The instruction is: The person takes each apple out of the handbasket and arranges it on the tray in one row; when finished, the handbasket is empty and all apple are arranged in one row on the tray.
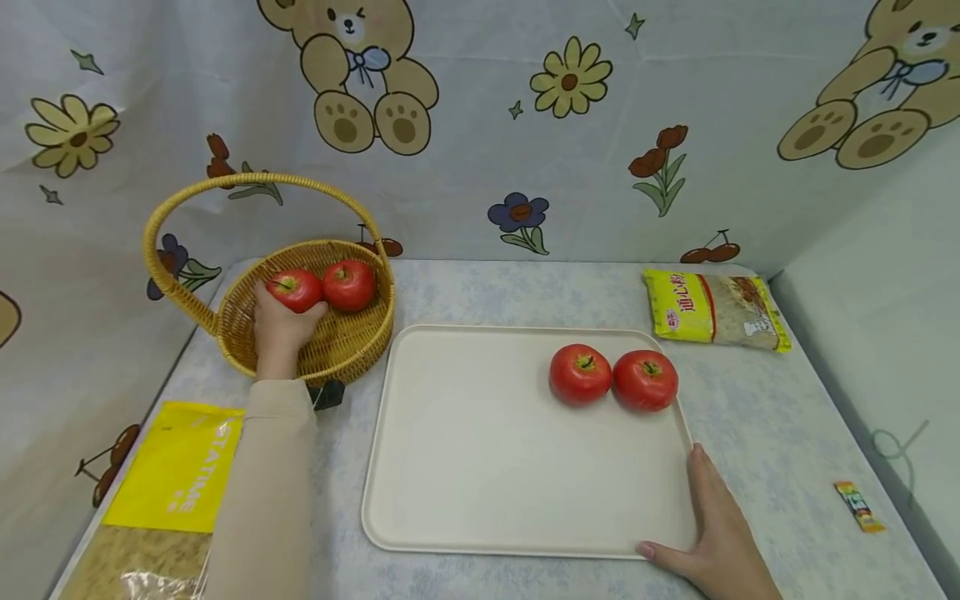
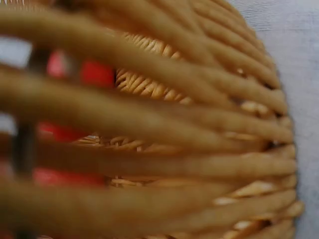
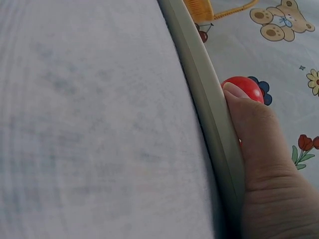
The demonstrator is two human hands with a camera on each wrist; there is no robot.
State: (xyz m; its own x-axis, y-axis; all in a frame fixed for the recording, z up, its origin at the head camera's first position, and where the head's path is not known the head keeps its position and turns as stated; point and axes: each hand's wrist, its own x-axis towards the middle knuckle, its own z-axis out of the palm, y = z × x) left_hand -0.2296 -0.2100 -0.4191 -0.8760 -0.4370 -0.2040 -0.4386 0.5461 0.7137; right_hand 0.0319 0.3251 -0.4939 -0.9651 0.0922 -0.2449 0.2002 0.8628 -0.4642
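Note:
In the head view my left hand [image 1: 283,332] reaches into a yellow wicker basket [image 1: 352,354] and grips a red apple [image 1: 296,289]. A second red apple [image 1: 349,286] sits beside it in the basket. The left wrist view shows blurred basket weave [image 2: 209,129] close up, with red showing through the gaps. Two red tomatoes [image 1: 581,374] with green tops stand side by side at the right of a cream tray [image 1: 480,450]. My right hand [image 1: 716,537] spans the tray's near right corner; its straight thumb [image 3: 259,134] touches the rim.
At the back right lies a yellow pasta bag [image 1: 716,308]. A small wrapped packet [image 1: 858,507] is near the table's right side. Another yellow-topped bag [image 1: 176,471] lies at the front left, partly under the left sleeve [image 1: 262,492]. A patterned cloth [image 1: 465,108] hangs behind the table.

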